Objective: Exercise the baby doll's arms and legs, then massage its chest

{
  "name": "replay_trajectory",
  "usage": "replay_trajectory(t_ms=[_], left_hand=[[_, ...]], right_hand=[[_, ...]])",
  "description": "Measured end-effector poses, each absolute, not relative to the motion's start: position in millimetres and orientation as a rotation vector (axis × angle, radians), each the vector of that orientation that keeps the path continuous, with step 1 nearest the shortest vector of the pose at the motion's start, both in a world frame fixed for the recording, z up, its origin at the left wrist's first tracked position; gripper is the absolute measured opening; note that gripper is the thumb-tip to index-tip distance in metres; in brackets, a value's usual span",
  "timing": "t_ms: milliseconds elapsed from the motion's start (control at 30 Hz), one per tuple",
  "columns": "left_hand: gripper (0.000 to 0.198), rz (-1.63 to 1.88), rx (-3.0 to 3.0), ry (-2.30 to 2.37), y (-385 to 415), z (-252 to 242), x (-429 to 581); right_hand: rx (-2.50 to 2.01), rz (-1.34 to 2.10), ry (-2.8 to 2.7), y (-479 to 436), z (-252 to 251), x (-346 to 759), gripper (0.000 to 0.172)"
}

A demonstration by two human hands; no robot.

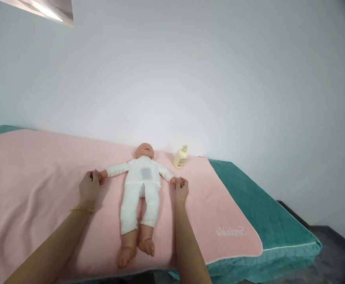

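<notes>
One doll lies face up between both hands: the left hand has its fingers pinched on one doll hand, the right hand on the other. Beyond the right fingers stands one lotion bottle. Pink blanket over teal mattress; white wall behind.

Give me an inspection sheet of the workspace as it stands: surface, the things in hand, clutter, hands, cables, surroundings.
Surface: pink blanket spread over a teal mattress; white script near the blanket's right corner.
Things in hand: baby doll in white clothes, on its back, arms spread, bare feet toward the camera.
Clutter: cream pump bottle upright beside the doll's head, untouched.
Hands: left hand grips one doll hand, gold bracelet on the wrist; right hand grips the other.
Cables: nothing seen.
Surroundings: plain white wall, grey floor at right.
</notes>
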State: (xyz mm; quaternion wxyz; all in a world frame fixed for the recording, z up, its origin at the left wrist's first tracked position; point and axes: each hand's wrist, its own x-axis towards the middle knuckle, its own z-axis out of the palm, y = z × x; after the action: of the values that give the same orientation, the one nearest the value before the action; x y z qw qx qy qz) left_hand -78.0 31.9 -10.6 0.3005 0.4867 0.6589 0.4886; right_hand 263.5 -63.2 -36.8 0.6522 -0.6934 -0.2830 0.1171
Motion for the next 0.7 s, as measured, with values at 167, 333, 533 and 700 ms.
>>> replay_trajectory(t_ms=[167, 333, 533, 700], left_hand=[[0.024, 1.293, 1.296, 1.810, 50, -11, -77], [0.018, 1.363, 1.173, 1.814, 64, -5, -70], [0.027, 1.477, 1.006, 1.784, 86, -5, -67], [0.027, 1.430, 0.962, 1.697, 93, -3, -71]], right_hand=[[-1.569, 0.267, -0.577, -49, -39, 269, 0.045], [-1.584, 0.225, -0.493, -30, -36, 278, 0.037], [-1.515, 0.250, -0.471, -9, -31, 291, 0.038], [-1.468, 0.322, -0.453, -7, -32, 300, 0.036]])
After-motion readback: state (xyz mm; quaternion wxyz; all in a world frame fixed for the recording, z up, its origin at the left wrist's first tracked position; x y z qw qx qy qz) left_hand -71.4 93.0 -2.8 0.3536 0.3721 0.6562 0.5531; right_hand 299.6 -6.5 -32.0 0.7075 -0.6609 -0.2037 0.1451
